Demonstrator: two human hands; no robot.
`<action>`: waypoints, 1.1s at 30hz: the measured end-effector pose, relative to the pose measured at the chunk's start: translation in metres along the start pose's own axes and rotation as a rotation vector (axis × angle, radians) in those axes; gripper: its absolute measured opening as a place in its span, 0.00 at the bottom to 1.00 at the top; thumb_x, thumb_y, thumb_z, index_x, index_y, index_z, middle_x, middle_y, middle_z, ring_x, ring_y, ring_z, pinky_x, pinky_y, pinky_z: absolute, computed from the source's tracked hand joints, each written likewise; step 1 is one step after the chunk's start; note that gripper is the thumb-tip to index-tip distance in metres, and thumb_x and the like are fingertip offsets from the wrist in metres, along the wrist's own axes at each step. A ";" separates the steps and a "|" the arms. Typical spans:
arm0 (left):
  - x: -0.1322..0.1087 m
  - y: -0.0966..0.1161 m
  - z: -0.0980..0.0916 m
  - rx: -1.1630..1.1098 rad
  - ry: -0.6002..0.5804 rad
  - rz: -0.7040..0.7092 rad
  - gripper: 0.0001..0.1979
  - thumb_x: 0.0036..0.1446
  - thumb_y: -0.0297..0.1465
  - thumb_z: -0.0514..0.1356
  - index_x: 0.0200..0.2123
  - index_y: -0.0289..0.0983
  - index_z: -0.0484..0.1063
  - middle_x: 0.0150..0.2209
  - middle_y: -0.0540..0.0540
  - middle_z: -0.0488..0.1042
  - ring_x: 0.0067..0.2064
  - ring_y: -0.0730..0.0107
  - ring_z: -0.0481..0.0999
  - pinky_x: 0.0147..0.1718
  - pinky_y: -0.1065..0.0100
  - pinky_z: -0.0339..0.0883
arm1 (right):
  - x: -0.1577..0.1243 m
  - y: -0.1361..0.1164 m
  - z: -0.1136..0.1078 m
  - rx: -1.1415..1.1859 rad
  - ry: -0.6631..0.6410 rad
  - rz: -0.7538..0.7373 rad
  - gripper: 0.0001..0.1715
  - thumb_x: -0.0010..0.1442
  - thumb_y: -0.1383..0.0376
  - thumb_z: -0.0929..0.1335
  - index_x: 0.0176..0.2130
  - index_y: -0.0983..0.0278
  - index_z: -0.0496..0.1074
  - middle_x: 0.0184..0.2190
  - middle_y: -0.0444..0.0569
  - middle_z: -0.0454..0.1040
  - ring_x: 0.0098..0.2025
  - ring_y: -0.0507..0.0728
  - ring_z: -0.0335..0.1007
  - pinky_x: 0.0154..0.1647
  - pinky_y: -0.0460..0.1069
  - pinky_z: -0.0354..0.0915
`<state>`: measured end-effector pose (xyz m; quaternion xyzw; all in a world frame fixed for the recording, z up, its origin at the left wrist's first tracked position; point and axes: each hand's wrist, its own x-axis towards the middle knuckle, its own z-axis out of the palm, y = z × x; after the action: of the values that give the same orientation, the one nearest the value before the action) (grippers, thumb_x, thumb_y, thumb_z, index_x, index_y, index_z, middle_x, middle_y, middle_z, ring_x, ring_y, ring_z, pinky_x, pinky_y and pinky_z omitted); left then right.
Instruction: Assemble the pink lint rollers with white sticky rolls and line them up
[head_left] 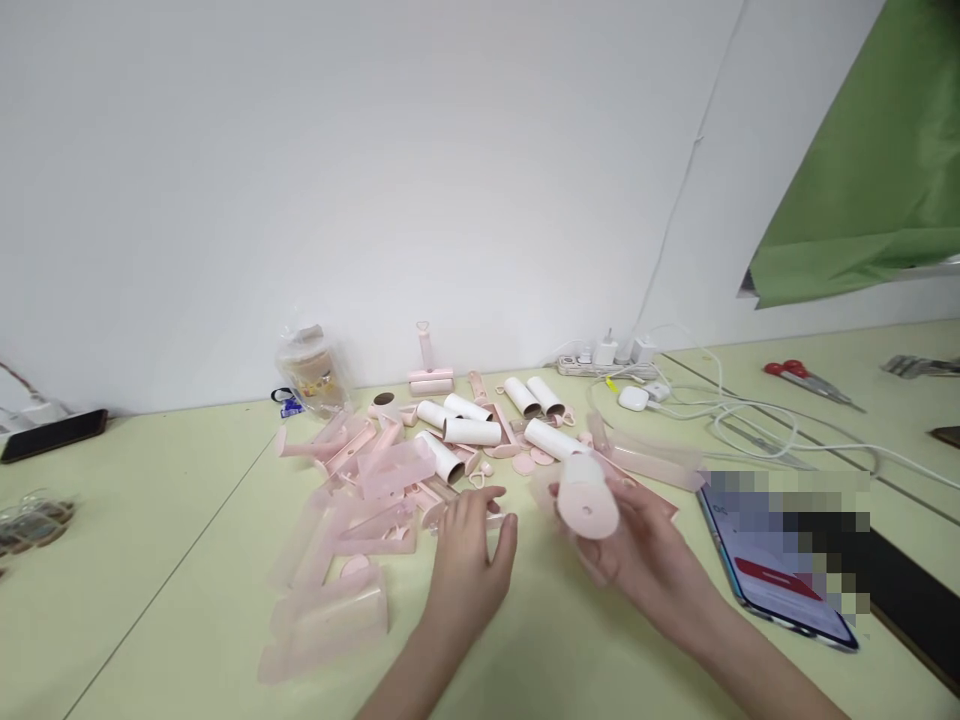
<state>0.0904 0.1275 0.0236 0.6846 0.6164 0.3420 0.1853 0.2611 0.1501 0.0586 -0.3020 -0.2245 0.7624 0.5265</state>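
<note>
My right hand [637, 555] holds a white paper roll with a pink round end cap [586, 497], its capped end turned toward me. My left hand [469, 560] rests on the table with its fingers curled over small pink parts [491, 520] at the edge of the pile; whether it grips one is hard to tell. Just beyond lie several white rolls [472, 430], pink handles [352, 450] and translucent pink covers [330, 615].
A phone [780, 575] lies to the right of my right hand. Behind it are white cables, chargers [622, 352] and an earbud case [634, 398]. Red scissors [806, 378] lie far right. A wrapped cup [311, 372] and an assembled pink roller [429, 375] stand by the wall. Another phone [52, 433] lies far left.
</note>
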 end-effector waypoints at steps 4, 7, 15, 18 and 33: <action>0.038 0.002 -0.002 0.335 -0.161 0.137 0.12 0.57 0.28 0.52 0.44 0.38 0.67 0.47 0.45 0.69 0.51 0.57 0.64 0.49 0.57 0.60 | 0.006 -0.029 -0.003 0.049 0.139 -0.266 0.17 0.42 0.63 0.72 0.36 0.63 0.71 0.34 0.47 0.76 0.34 0.53 0.71 0.31 0.43 0.71; 0.064 0.001 0.000 0.422 -0.140 0.161 0.13 0.57 0.26 0.52 0.46 0.36 0.67 0.47 0.43 0.69 0.51 0.57 0.63 0.50 0.57 0.59 | 0.010 -0.039 -0.008 0.044 0.206 -0.371 0.10 0.45 0.62 0.70 0.31 0.63 0.71 0.33 0.47 0.76 0.37 0.54 0.71 0.35 0.45 0.70; 0.131 0.014 0.031 0.701 -0.160 0.151 0.12 0.59 0.33 0.56 0.45 0.34 0.67 0.47 0.43 0.69 0.48 0.62 0.69 0.46 0.54 0.65 | 0.011 -0.023 -0.010 -0.003 0.142 -0.339 0.26 0.43 0.60 0.72 0.43 0.59 0.68 0.33 0.43 0.74 0.41 0.57 0.68 0.33 0.45 0.68; 0.146 0.020 0.048 0.764 -0.181 0.094 0.13 0.59 0.34 0.56 0.46 0.34 0.67 0.47 0.43 0.69 0.45 0.63 0.71 0.42 0.56 0.68 | 0.009 -0.018 -0.007 -0.020 0.112 -0.314 0.34 0.42 0.59 0.73 0.49 0.57 0.64 0.37 0.44 0.74 0.43 0.60 0.69 0.37 0.49 0.68; 0.142 0.006 0.053 0.637 -0.092 -0.163 0.17 0.59 0.34 0.56 0.50 0.34 0.64 0.48 0.42 0.68 0.43 0.64 0.72 0.40 0.58 0.70 | 0.007 -0.012 -0.010 -0.090 0.026 -0.296 0.35 0.49 0.56 0.70 0.54 0.54 0.57 0.40 0.45 0.73 0.44 0.60 0.68 0.36 0.49 0.66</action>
<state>0.1329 0.2734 0.0250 0.6715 0.7360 0.0847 0.0163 0.2736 0.1613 0.0577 -0.2989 -0.2935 0.6617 0.6218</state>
